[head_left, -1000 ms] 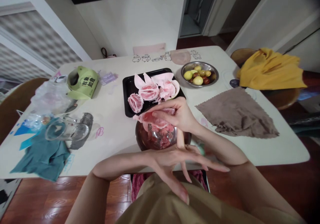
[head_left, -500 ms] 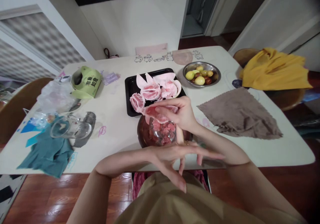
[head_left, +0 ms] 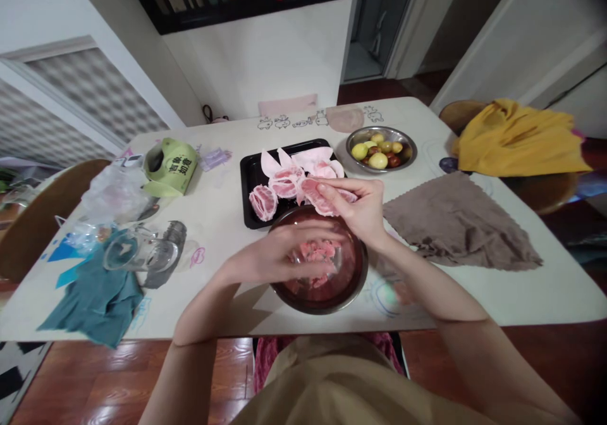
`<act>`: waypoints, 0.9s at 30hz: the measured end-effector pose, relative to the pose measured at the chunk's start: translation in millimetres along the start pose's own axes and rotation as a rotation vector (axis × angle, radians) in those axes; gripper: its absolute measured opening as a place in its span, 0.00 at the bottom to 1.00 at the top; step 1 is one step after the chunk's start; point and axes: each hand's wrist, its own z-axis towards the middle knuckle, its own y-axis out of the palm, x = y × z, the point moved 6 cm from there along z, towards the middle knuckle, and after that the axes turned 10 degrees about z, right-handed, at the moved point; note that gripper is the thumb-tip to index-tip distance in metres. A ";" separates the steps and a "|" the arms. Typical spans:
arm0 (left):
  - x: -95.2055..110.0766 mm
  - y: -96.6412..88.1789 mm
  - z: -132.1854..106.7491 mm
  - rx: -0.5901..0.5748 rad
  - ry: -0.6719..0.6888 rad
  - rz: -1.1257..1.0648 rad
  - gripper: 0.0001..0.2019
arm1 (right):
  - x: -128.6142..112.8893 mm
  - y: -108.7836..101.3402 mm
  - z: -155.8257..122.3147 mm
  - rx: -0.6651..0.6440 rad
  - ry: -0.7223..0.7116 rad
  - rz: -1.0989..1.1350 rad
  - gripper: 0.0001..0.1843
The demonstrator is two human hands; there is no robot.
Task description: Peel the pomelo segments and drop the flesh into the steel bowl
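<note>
My right hand (head_left: 361, 211) grips a pink pomelo segment (head_left: 317, 196) above the far rim of a dark bowl (head_left: 356, 279) that holds loose pink fruit pulp. My left hand (head_left: 279, 257) hovers over the bowl, blurred by motion; its fingers reach across the pulp and I cannot make out whether they hold anything. Just beyond the bowl lies a black tray (head_left: 248, 178) with more peeled pomelo pieces (head_left: 263, 201) and pale pink pith.
A brown cloth (head_left: 455, 222) lies right of the bowl. A metal bowl of small fruit (head_left: 381, 149) sits at the back right. On the left are a glass jug (head_left: 137, 254), a teal cloth (head_left: 95, 298), plastic bags and a green box (head_left: 169, 167). A yellow cloth (head_left: 516, 139) covers a chair.
My left hand has risen from below the table edge to over the bowl. My right hand with the segment moved slightly away. The view tilted, so the bowl now shows fully.
</note>
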 end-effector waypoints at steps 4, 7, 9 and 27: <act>-23.1 -31.1 -11.4 0.301 -0.171 0.123 0.20 | 6.8 -1.1 -0.7 -0.006 0.050 -0.012 0.07; -26.8 -34.3 -8.5 0.322 -0.180 0.162 0.17 | 14.7 1.3 0.1 -0.051 0.095 -0.009 0.08; -30.1 -32.2 -4.6 0.268 -0.175 0.114 0.16 | 19.5 2.7 0.6 -0.080 0.119 -0.014 0.09; -47.1 -65.1 -26.7 1.168 -0.244 -0.226 0.38 | 36.6 -1.0 8.0 -0.221 0.197 0.011 0.10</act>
